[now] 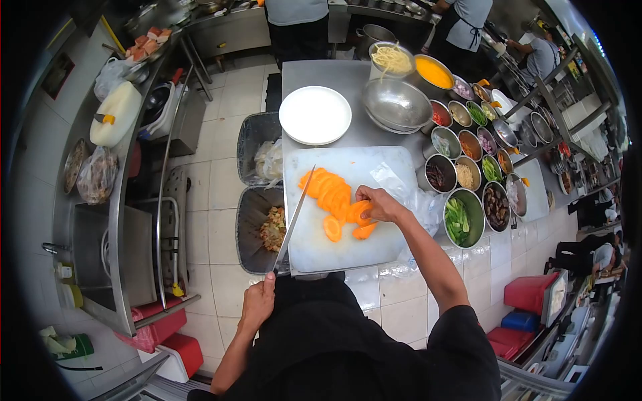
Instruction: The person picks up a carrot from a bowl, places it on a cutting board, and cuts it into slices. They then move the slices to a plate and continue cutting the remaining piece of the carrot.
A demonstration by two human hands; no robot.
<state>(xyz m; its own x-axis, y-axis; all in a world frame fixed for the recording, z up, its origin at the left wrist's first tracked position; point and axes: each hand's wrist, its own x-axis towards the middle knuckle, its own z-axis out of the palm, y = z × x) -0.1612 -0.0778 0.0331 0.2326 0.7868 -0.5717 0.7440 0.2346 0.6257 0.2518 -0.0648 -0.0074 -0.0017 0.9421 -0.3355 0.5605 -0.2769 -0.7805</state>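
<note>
My left hand [260,302] is closed around the handle of a long kitchen knife [296,214]. The blade points away from me along the left side of a white cutting board [391,250]. Overlapping orange carrot slices [328,189] lie in a row on the board, right of the blade. With bent fingers, my right hand [380,204] grips a carrot slice [359,212] at the near end of the row. Two loose carrot slices [332,228] rest just below it. My fingers partly hide the slice they hold.
A stack of white plates [315,115] and a metal bowl [398,105] stand beyond the board. To the right are several metal containers of cut food, including greens [458,220]. Two dark bins [249,230] stand left of the table. Other people [297,20] work farther back.
</note>
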